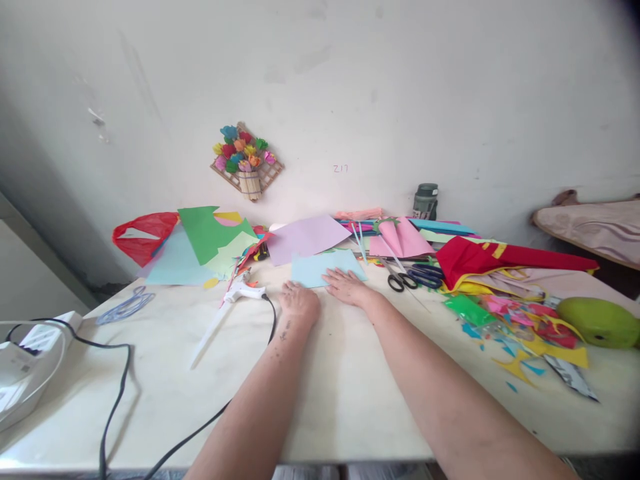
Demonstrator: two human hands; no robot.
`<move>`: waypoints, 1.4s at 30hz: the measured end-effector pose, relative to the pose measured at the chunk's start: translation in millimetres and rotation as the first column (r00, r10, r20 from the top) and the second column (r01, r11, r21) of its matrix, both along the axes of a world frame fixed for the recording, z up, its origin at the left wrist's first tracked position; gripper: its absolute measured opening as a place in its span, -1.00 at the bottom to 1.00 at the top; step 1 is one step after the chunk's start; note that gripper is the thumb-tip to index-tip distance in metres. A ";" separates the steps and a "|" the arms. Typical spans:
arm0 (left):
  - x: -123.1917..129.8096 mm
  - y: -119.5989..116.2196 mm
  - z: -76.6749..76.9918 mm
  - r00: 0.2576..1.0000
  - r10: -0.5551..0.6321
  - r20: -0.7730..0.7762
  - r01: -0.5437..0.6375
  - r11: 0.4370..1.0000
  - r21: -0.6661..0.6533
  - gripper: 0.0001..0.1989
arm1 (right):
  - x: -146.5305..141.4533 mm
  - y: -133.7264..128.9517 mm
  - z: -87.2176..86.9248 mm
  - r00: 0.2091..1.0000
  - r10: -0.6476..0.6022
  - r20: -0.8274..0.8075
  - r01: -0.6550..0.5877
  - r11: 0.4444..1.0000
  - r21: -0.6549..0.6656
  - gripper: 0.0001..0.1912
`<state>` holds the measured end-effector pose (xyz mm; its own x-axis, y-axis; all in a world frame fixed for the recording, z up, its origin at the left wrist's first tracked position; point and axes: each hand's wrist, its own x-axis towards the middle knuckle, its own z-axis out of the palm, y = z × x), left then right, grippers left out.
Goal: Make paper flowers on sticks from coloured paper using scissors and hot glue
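A light blue sheet of paper [310,269] lies flat on the table in front of me. My right hand [343,285] rests on its front part with the fingers stretched out. Beside the sheet's front left corner, my left hand [299,300] lies palm down on the tabletop, fingers extended and holding nothing. Just left of that hand is a white glue gun [240,291] with a white stick in its back and a black cord. A lilac sheet [307,237] sits behind the blue one.
Scissors [397,282] and a dark blue-handled tool [425,275] lie right of the paper. Paper scraps [525,347] and a green mango-like fruit [597,322] are farther right. Green paper [205,233] is at the back left. A power strip [45,340] and black cord [125,373] occupy the left.
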<state>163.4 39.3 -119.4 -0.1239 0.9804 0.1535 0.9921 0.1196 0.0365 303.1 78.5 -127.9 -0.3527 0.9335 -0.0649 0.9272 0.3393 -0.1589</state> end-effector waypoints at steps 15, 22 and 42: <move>-35.4 3.1 32.6 0.974 0.037 0.223 -0.127 0.905 0.405 -0.73 | -7.5 -3.1 0.4 0.987 0.128 -0.101 -0.098 0.960 0.264 -0.59; -66.5 14.7 22.7 0.842 0.209 0.498 -0.472 0.733 0.490 -0.72 | -1.7 -4.0 13.2 0.993 0.096 -0.070 -0.067 0.939 0.336 -0.73; -74.4 21.2 19.8 0.505 0.241 0.829 -0.725 0.639 0.256 -0.35 | 1.2 -6.2 20.5 0.998 0.063 -0.013 -0.055 0.943 0.329 -0.79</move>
